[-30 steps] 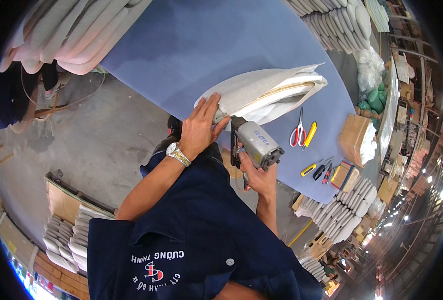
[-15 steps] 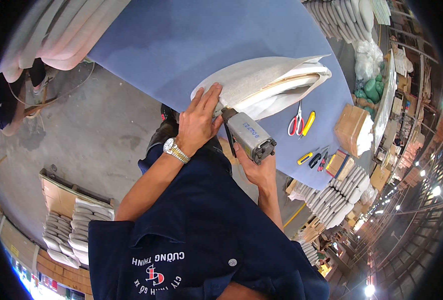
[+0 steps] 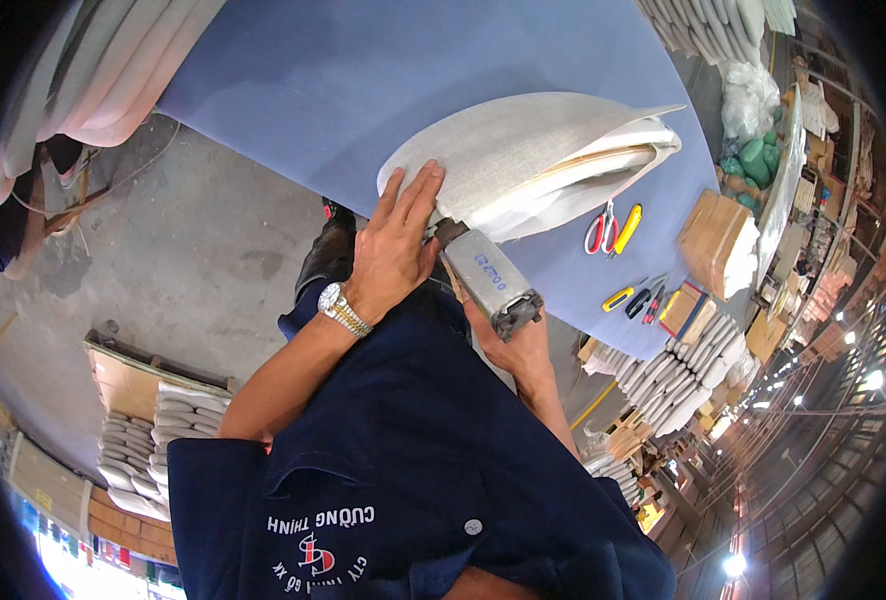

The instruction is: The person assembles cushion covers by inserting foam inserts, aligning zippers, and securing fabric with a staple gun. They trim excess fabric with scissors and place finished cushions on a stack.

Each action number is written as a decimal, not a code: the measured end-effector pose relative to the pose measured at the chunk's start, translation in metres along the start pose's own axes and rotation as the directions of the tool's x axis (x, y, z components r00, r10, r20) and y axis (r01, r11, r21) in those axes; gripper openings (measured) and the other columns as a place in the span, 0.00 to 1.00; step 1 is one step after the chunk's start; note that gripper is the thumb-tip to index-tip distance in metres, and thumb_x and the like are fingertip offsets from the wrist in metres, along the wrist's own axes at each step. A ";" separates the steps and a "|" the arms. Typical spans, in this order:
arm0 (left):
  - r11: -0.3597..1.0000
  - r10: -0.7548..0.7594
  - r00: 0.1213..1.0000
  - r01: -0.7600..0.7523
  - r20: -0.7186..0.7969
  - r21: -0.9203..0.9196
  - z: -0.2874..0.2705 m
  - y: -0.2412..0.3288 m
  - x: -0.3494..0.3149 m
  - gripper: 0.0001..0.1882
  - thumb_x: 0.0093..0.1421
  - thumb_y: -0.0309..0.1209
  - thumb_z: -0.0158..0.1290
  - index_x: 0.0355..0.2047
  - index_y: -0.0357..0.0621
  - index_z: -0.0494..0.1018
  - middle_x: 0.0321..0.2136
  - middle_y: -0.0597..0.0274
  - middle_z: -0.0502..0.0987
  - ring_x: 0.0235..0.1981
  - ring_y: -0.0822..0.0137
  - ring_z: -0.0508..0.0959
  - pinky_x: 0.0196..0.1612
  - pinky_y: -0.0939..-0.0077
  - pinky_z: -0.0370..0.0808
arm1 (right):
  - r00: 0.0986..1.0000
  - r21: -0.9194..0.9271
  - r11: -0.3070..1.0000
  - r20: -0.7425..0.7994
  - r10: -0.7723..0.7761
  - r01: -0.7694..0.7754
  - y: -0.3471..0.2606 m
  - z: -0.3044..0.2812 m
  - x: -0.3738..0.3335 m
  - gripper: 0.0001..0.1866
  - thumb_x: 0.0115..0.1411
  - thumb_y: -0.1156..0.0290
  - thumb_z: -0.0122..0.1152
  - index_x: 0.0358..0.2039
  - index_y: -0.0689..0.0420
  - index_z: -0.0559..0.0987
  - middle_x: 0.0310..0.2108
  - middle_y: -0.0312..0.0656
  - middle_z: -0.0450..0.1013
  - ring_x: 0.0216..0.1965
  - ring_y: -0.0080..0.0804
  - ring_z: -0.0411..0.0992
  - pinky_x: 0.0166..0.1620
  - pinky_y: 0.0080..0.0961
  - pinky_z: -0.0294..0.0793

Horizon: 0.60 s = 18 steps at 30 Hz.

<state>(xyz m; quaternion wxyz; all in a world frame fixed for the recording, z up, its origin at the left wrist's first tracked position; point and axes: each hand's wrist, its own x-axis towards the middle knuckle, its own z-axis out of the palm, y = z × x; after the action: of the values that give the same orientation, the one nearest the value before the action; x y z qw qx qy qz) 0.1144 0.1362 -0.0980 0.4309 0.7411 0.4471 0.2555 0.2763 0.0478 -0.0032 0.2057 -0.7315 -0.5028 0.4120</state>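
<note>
Here, at left, stacked pale cushion panels (image 3: 123,60) beside the blue worktable (image 3: 363,90). Left hand (image 3: 395,245) flat, fingers spread, pressing the near edge of a grey fabric-covered panel (image 3: 523,150). Right hand (image 3: 511,345) wrapped tight around a grey pneumatic staple gun (image 3: 490,278), nose against the panel's underside edge. Fabric already wrapped smooth over the top face; far end loose, layers fanned open, so stapling apparently only partway done. Further right, red-handled scissors (image 3: 599,230), yellow utility knife (image 3: 628,228), cardboard box (image 3: 715,240).
</note>
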 end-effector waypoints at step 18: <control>0.987 0.120 0.984 -0.104 -0.129 0.122 -0.022 -0.006 -0.005 0.34 0.59 0.26 0.65 0.66 0.40 0.67 0.62 0.46 0.73 0.64 0.44 0.73 0.63 0.56 0.74 | 0.961 -0.006 0.984 -0.214 -0.176 0.179 0.011 0.025 0.013 0.15 0.58 0.71 0.70 0.44 0.65 0.82 0.39 0.52 0.83 0.41 0.48 0.83 0.44 0.35 0.80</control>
<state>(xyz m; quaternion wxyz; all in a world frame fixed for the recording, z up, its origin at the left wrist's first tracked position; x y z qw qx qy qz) 0.0925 0.1425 -0.0922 0.3411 0.7695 0.4469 0.3029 0.2642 0.0521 -0.0308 0.2995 -0.7221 -0.5386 0.3142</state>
